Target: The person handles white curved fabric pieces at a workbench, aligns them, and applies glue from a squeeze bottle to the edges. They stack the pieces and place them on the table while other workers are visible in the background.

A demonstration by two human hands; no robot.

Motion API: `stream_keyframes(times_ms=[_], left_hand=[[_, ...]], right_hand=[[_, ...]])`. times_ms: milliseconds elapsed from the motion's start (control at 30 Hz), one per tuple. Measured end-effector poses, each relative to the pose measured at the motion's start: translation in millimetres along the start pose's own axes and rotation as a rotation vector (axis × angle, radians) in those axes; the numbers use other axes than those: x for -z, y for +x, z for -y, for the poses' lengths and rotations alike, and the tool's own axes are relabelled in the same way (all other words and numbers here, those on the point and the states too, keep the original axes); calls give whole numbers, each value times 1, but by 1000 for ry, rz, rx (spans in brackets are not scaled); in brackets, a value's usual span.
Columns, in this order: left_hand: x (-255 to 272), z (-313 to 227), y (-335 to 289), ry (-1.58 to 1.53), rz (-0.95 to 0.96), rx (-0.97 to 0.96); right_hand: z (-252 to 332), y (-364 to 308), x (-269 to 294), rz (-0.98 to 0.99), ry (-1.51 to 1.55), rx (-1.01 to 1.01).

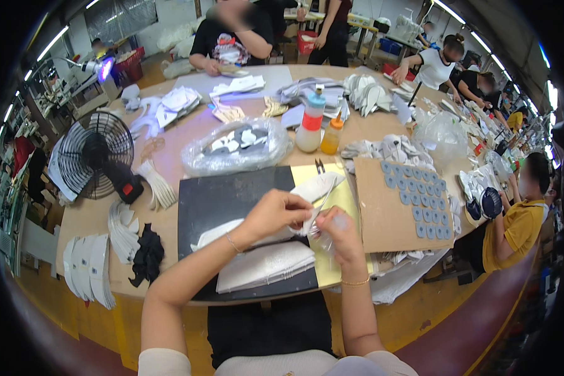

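The left hand (pixel 281 213) is reaching over the black mat (pixel 210 197) and pinching a small white piece (pixel 308 220) narrowly between thumb and fingertips. The right hand (pixel 340 233) is meeting it just beside, thumb and fingers drawn closely together; its grip is partly hidden, so whether it is holding the piece too, I cannot tell. Something clear is showing under its fingers, too blurred to name. The piece is sitting between the hands, above the yellow sheet (pixel 341 272). A white stack (pixel 266 266) is lying on the mat, nearer the body, and snips (pixel 319 167) are resting near the sheet's far edge. To the right, cardboard (pixel 379 219) is carrying rows of grey tags (pixel 425 202). Beyond the mat, a clear bag (pixel 197 161) is holding black and white pieces, and two bottles (pixel 310 128) are standing upright. A fan (pixel 97 153) is standing at left, and co-workers are sitting and standing around the table (pixel 351 128).
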State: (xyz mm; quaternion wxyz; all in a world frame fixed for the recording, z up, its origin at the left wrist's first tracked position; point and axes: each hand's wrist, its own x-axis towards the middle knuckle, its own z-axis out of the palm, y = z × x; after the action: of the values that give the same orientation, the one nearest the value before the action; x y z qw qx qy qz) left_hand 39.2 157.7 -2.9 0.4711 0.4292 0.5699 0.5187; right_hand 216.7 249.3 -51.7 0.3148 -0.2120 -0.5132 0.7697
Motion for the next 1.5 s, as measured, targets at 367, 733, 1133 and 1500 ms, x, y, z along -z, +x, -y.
stream_keyframes(times_ms=[367,733,1133,1500], left_hand=[[47,-45,-39,229,-12,-32],[105,-29,-119,291,-238,47],[131,40,-148,311,-376,266],[103,23,-114,897,-177,-139]], right_hand=[[32,-17,-10,-31,-85,47],[49,-14,-5,-42,-190,-79],[37,5,9,-295,-115,100],[47,-12,-2,-215,-210,199]])
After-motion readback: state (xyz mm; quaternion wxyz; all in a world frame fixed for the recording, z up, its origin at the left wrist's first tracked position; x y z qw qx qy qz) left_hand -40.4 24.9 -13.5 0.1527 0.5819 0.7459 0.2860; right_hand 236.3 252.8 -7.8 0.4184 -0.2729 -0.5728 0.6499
